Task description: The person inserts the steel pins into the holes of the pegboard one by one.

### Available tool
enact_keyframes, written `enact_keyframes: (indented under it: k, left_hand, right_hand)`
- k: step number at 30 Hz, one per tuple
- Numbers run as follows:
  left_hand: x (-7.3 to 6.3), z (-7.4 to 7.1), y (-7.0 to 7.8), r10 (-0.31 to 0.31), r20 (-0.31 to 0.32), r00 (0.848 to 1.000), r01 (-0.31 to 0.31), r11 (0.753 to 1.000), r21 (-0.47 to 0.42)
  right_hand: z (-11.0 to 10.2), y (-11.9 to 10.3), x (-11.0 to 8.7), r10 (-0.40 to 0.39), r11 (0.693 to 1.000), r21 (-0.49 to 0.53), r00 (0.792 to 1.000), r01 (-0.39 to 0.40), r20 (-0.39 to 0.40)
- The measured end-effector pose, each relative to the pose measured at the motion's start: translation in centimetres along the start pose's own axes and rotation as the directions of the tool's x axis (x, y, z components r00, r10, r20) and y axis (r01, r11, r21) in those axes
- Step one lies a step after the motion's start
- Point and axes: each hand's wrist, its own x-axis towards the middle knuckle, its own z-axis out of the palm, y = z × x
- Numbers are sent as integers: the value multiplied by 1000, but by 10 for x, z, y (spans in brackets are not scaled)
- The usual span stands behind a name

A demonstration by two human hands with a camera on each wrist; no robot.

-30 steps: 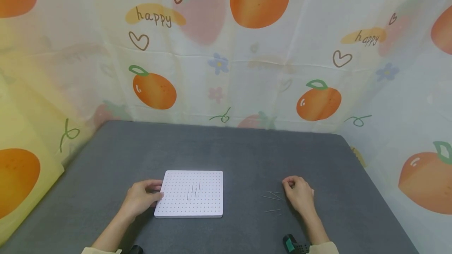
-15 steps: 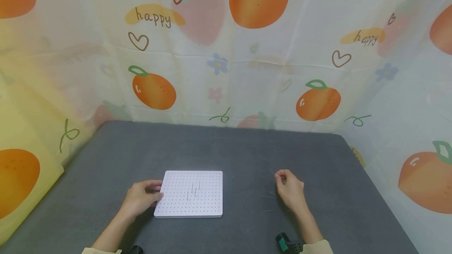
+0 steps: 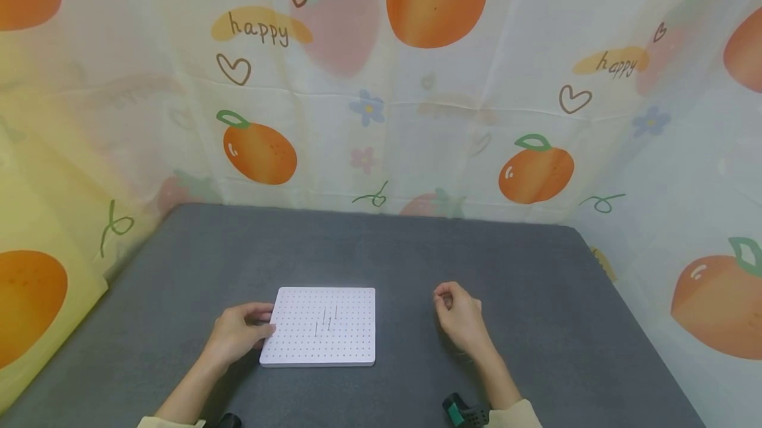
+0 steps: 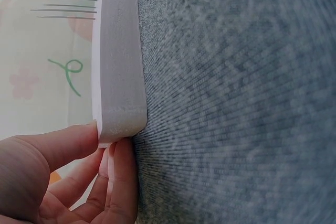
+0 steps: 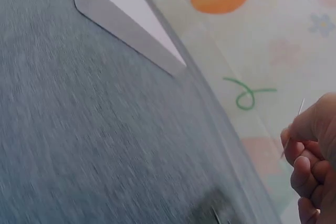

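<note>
My left hand (image 3: 232, 335) holds the left edge of a white perforated board (image 3: 351, 342) lying flat on the table. In the left wrist view the thumb (image 4: 68, 142) presses the board's edge, with the other fingers at its side. Several thin needles (image 4: 65, 6) stand upright in the board's middle holes. To the right of the board, my right hand (image 3: 461, 315) is raised over the table. Its thumb and index finger pinch one thin metal needle (image 5: 301, 106), best seen in the right wrist view. The loose needles on the table are largely hidden under this hand and wrist.
The dark grey tabletop (image 3: 369, 249) ends at a printed fruit curtain (image 3: 428, 150) behind and at both sides. A black and green wrist device (image 3: 458, 411) sits by the right sleeve (image 3: 514, 415).
My right hand has lifted off the loose needles with one needle pinched and moved left toward the board. The left hand and the board have stayed put.
</note>
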Motion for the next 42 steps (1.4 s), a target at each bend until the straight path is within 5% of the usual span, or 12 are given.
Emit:
enact_keyframes:
  k: [14,42]
  left_hand:
    - [1,0,-1,-12,3,1000,12,1000,-2]
    - [0,0,-1,6,-8,1000,-6,1000,4]
  right_hand:
    - [29,-25,-7,-52,996,71,997,48,54]
    - [63,-63,-13,-291,956,20,956,291,-24]
